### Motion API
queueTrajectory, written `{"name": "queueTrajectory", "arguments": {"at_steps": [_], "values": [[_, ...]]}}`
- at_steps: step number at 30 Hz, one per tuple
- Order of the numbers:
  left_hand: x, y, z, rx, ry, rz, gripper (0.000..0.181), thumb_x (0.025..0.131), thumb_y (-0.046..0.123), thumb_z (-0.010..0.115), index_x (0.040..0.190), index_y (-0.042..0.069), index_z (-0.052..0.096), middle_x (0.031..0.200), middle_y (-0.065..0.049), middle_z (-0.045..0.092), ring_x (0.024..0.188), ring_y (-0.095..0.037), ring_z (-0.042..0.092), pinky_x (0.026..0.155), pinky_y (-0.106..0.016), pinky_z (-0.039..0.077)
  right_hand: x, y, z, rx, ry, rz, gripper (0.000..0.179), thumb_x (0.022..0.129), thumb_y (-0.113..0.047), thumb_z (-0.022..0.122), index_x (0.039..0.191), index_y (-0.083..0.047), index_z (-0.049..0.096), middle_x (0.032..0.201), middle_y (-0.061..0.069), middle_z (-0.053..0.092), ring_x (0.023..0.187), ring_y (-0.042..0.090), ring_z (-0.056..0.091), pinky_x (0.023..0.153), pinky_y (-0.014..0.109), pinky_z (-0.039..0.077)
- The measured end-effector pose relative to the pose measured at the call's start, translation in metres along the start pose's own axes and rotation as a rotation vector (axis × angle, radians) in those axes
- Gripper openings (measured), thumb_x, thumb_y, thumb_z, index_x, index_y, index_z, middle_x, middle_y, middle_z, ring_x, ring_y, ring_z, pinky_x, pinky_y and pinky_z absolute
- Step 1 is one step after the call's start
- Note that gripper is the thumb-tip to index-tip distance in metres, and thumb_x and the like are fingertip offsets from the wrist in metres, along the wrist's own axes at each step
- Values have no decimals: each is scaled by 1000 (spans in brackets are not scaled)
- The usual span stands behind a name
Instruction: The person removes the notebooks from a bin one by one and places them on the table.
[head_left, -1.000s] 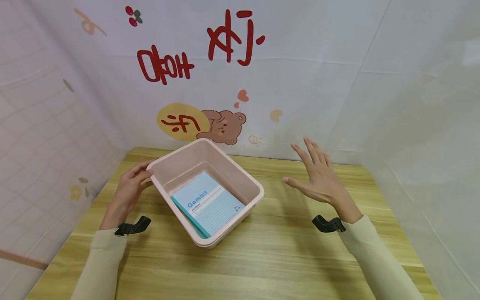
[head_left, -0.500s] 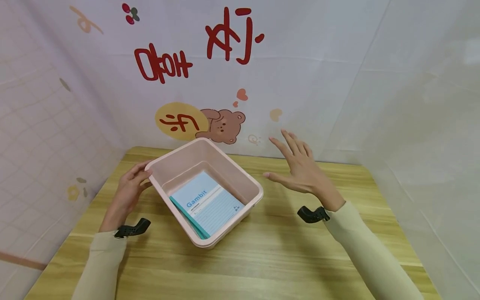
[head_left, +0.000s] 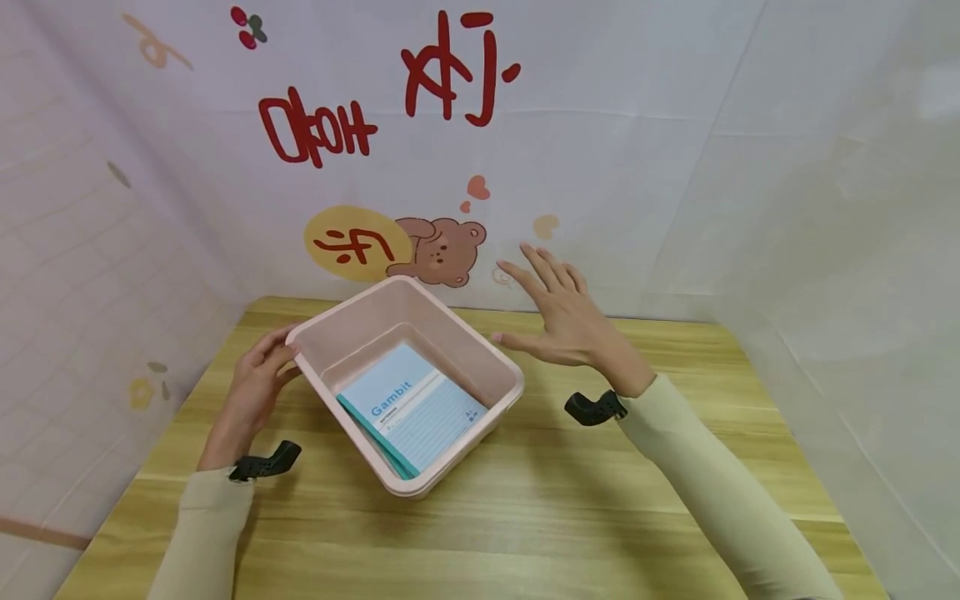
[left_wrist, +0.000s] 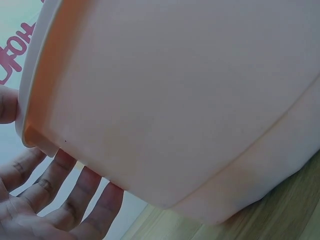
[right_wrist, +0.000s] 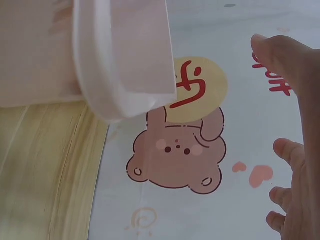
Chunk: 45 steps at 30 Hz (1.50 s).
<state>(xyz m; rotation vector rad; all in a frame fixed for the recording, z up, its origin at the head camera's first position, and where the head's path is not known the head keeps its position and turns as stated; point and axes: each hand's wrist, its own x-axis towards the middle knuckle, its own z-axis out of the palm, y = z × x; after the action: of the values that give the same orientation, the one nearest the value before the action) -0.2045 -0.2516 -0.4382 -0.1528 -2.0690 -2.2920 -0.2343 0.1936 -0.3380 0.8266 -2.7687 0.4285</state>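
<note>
A pale pink plastic basin [head_left: 465, 333] stands tilted on the wooden table, its opening facing the head camera. Inside lies a light blue notebook [head_left: 420, 408] marked "Gambit", with a teal edge of what looks like another notebook [head_left: 378, 442] beneath it. My left hand [head_left: 258, 379] grips the basin's left rim corner, thumb over the rim and fingers under it, as the left wrist view shows on the basin's outer wall [left_wrist: 175, 100]. My right hand [head_left: 566, 321] hovers in the air right of the basin, fingers spread and holding nothing; its thumb tip is near the rim.
The wooden table [head_left: 600, 500] ends at a white printed cloth backdrop [head_left: 615, 150] with a bear picture [head_left: 446, 254]. Cloth sides rise at left and right. A black wrist mount [head_left: 266, 462] sits on the left wrist, another black wrist mount [head_left: 592, 408] on the right.
My right hand has moved left and slightly away from me, closer to the basin, with fingers still spread. The left hand keeps its hold, and the basin stays in place.
</note>
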Motion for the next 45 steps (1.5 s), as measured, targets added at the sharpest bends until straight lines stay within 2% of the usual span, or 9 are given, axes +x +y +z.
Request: {"name": "queueTrajectory", "arguments": {"at_steps": [8, 15, 21, 24, 31, 37, 45], "values": [[2, -3, 1, 19, -8, -2, 40, 106, 19, 58, 143, 7, 53, 124, 9, 60, 112, -8, 58, 88, -18, 54, 21, -14, 0, -17, -28, -26, 96, 85, -76, 60, 163, -40, 17, 174, -3, 1, 162, 28, 4, 124, 65, 10], [3, -4, -1, -26, 3, -1, 34, 105, 16, 58, 139, 10, 57, 124, 8, 60, 109, -9, 58, 86, -18, 55, 39, -30, 1, -4, -60, -60, 95, 86, -76, 59, 163, -41, 16, 174, -2, 2, 162, 27, 2, 125, 64, 10], [4, -3, -2, -19, 6, -18, 36, 105, 17, 58, 140, 10, 55, 125, 8, 59, 111, -10, 57, 86, -18, 55, 53, -44, 5, -11, -104, -86, 94, 86, -75, 59, 163, -38, 20, 174, 0, 3, 162, 27, 4, 126, 61, 8], [4, -4, -1, -19, 2, -14, 36, 105, 17, 58, 141, 9, 55, 125, 8, 59, 112, -10, 57, 87, -18, 55, 59, -51, 9, -5, -119, -99, 93, 86, -73, 60, 163, -37, 22, 174, -2, 2, 162, 28, 5, 126, 61, 8], [3, -4, -3, -29, -4, -3, 35, 105, 16, 58, 139, 10, 56, 124, 8, 60, 111, -10, 58, 86, -18, 55, 75, -68, 26, -11, -178, -128, 91, 85, -79, 56, 161, -46, 18, 175, -1, 3, 162, 29, 4, 127, 63, 6], [3, -2, -4, -3, -2, -5, 37, 105, 19, 59, 141, 11, 55, 125, 8, 59, 112, -10, 57, 87, -17, 54, 88, -81, 44, -23, -207, -192, 93, 86, -77, 57, 162, -38, 21, 174, -2, 8, 161, 29, 6, 127, 60, 8], [4, -3, -3, -8, -4, -7, 37, 105, 19, 59, 141, 11, 55, 126, 8, 58, 113, -11, 56, 86, -17, 55, 102, -93, 61, -39, -275, -224, 95, 84, -79, 56, 162, -37, 21, 173, -1, 11, 160, 27, 11, 128, 57, 9]]}}
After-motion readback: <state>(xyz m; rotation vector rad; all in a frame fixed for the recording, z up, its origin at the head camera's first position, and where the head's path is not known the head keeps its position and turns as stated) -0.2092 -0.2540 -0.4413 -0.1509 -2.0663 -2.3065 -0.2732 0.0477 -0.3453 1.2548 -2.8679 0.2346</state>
